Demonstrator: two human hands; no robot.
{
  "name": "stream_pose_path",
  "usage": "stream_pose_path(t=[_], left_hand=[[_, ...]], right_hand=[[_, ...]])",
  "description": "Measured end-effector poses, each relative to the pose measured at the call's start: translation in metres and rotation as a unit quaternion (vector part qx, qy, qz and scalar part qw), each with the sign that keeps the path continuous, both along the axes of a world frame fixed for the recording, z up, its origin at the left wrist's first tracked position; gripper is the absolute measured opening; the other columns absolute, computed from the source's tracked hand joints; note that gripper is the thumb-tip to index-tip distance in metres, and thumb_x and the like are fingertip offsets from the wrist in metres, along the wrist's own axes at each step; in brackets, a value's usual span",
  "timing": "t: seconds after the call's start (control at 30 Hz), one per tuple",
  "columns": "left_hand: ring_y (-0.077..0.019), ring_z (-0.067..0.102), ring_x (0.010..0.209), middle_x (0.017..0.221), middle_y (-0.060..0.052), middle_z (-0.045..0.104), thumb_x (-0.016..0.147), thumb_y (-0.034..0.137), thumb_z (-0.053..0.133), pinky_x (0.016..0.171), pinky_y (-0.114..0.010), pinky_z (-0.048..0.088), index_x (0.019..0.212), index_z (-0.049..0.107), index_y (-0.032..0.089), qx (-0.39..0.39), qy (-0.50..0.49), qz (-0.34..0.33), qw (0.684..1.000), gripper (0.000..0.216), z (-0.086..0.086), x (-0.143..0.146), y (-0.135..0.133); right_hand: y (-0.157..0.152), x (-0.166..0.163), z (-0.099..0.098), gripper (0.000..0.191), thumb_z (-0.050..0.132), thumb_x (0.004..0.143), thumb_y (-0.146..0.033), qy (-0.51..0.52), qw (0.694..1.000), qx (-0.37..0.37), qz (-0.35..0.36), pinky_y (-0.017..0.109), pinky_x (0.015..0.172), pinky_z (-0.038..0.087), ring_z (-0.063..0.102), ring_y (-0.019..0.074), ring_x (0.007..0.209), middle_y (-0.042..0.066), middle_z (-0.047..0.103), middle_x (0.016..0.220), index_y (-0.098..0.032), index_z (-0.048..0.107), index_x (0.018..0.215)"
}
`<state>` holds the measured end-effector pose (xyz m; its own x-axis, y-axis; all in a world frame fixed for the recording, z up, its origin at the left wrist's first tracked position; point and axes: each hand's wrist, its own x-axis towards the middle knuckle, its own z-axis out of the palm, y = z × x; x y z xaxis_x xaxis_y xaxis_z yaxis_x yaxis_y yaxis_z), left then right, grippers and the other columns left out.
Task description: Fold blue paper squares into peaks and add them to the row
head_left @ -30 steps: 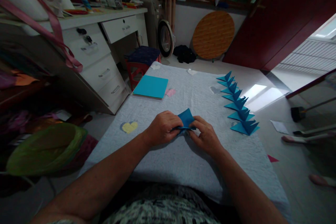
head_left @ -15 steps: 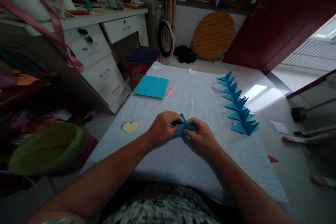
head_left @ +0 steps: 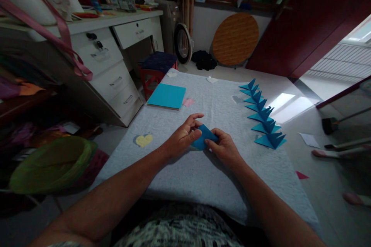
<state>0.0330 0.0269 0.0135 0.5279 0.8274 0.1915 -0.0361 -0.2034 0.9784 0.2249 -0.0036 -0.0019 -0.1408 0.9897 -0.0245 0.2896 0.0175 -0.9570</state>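
A folded piece of blue paper [head_left: 204,136] is held up just above the cloth-covered table, tilted, with a diamond-like face showing. My right hand [head_left: 222,144] pinches its right side between thumb and fingers. At its left edge is my left hand [head_left: 185,133], fingers apart and the index finger stretched out, with the thumb by the paper; whether it touches is hard to tell. To the right, several folded blue paper cranes [head_left: 269,139] stand in a row running away from me. A stack of flat blue paper sheets [head_left: 167,95] lies at the far left of the table.
The table has a pale cloth [head_left: 174,189] with heart patches, one yellow [head_left: 144,140]. Left of it are a white desk [head_left: 107,73], a green-lined bin [head_left: 55,166] and a red stool [head_left: 150,79]. A broom [head_left: 330,124] is on the floor at right.
My left hand has loosened from the blue paper and its fingers have spread. The paper has turned to show a broader, flatter face. My right hand still pinches it.
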Motion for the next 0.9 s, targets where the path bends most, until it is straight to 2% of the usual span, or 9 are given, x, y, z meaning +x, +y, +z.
stream_pose_path(t=[0.07, 0.1, 0.17, 0.23, 0.33, 0.47, 0.57, 0.67, 0.9], left_hand=[[-0.0154, 0.057, 0.081, 0.101, -0.003, 0.060, 0.081, 0.045, 0.072, 0.074, -0.029, 0.046, 0.147, 0.028, 0.026, -0.004, 0.044, -0.005, 0.999, 0.081, 0.000, 0.000, 0.000], [-0.0141, 0.056, 0.077, 0.098, -0.002, 0.060, 0.077, 0.039, 0.076, 0.071, -0.028, 0.045, 0.147, 0.029, 0.026, -0.004, 0.078, 0.003, 0.997, 0.085, 0.001, 0.000, -0.001], [-0.0118, 0.053, 0.069, 0.091, 0.000, 0.060, 0.076, 0.028, 0.075, 0.065, -0.025, 0.042, 0.143, 0.037, 0.025, -0.008, 0.131, 0.020, 0.991, 0.077, 0.001, 0.000, 0.000], [-0.0113, 0.053, 0.067, 0.086, 0.001, 0.060, 0.079, 0.022, 0.069, 0.063, -0.024, 0.040, 0.136, 0.046, 0.024, -0.020, 0.141, 0.032, 0.989, 0.062, 0.000, 0.001, 0.000], [-0.0121, 0.056, 0.068, 0.082, 0.001, 0.061, 0.080, 0.020, 0.066, 0.062, -0.023, 0.041, 0.131, 0.050, 0.023, -0.044, 0.107, 0.040, 0.992, 0.053, -0.004, 0.002, 0.002], [-0.0113, 0.056, 0.066, 0.079, 0.002, 0.059, 0.080, 0.019, 0.065, 0.060, -0.021, 0.041, 0.130, 0.050, 0.022, -0.074, 0.070, 0.039, 0.994, 0.053, -0.009, 0.003, 0.004], [-0.0116, 0.056, 0.065, 0.081, 0.001, 0.060, 0.081, 0.017, 0.061, 0.059, -0.022, 0.041, 0.131, 0.049, 0.020, -0.056, 0.101, 0.049, 0.992, 0.052, -0.010, 0.004, 0.006], [-0.0129, 0.058, 0.067, 0.084, 0.000, 0.063, 0.081, 0.016, 0.061, 0.062, -0.024, 0.043, 0.133, 0.048, 0.020, -0.001, 0.194, 0.075, 0.978, 0.054, -0.011, 0.005, 0.006], [-0.0201, 0.061, 0.081, 0.084, -0.002, 0.065, 0.087, 0.022, 0.064, 0.079, -0.033, 0.047, 0.133, 0.049, 0.018, 0.150, 0.387, 0.118, 0.902, 0.048, -0.014, 0.007, 0.005]], right_hand=[[0.000, 0.001, 0.000, 0.016, 0.063, 0.074, -0.035, 0.014, 1.000, -0.013, -0.010, 0.025, 0.050, 0.034, 0.045, 0.0110, 0.051, -0.005, 0.052, 0.057, -0.021, 0.055, 0.077], [0.000, 0.001, -0.001, 0.017, 0.063, 0.074, -0.035, 0.025, 0.999, -0.022, -0.016, 0.025, 0.049, 0.035, 0.046, 0.0109, 0.050, -0.005, 0.053, 0.057, -0.021, 0.054, 0.077], [0.000, 0.000, -0.002, 0.020, 0.064, 0.074, -0.037, 0.051, 0.998, -0.041, -0.024, 0.024, 0.049, 0.037, 0.049, 0.0113, 0.050, -0.005, 0.056, 0.059, -0.021, 0.054, 0.080], [0.000, 0.000, -0.004, 0.022, 0.066, 0.075, -0.038, 0.073, 0.995, -0.053, -0.031, 0.024, 0.050, 0.038, 0.051, 0.0119, 0.051, -0.004, 0.058, 0.060, -0.021, 0.054, 0.082], [0.000, 0.000, -0.007, 0.024, 0.067, 0.077, -0.039, 0.093, 0.993, -0.058, -0.036, 0.025, 0.051, 0.041, 0.053, 0.0121, 0.053, -0.004, 0.059, 0.063, -0.021, 0.054, 0.087], [0.002, 0.002, -0.010, 0.030, 0.065, 0.079, -0.038, 0.090, 0.995, -0.016, -0.042, 0.025, 0.052, 0.039, 0.051, 0.0115, 0.054, -0.006, 0.057, 0.069, -0.022, 0.052, 0.102], [0.003, 0.004, -0.010, 0.033, 0.062, 0.081, -0.035, 0.003, 0.997, 0.041, -0.067, 0.025, 0.052, 0.035, 0.045, 0.0118, 0.053, -0.009, 0.049, 0.063, -0.022, 0.050, 0.109], [0.002, 0.004, -0.008, 0.028, 0.058, 0.083, -0.031, -0.110, 0.986, 0.088, -0.088, 0.026, 0.055, 0.033, 0.044, 0.0125, 0.053, -0.009, 0.045, 0.060, -0.021, 0.050, 0.108], [0.002, 0.005, -0.011, 0.026, 0.053, 0.084, -0.027, -0.301, 0.941, 0.131, -0.082, 0.031, 0.068, 0.036, 0.052, 0.0187, 0.067, 0.000, 0.058, 0.073, -0.018, 0.054, 0.109]])
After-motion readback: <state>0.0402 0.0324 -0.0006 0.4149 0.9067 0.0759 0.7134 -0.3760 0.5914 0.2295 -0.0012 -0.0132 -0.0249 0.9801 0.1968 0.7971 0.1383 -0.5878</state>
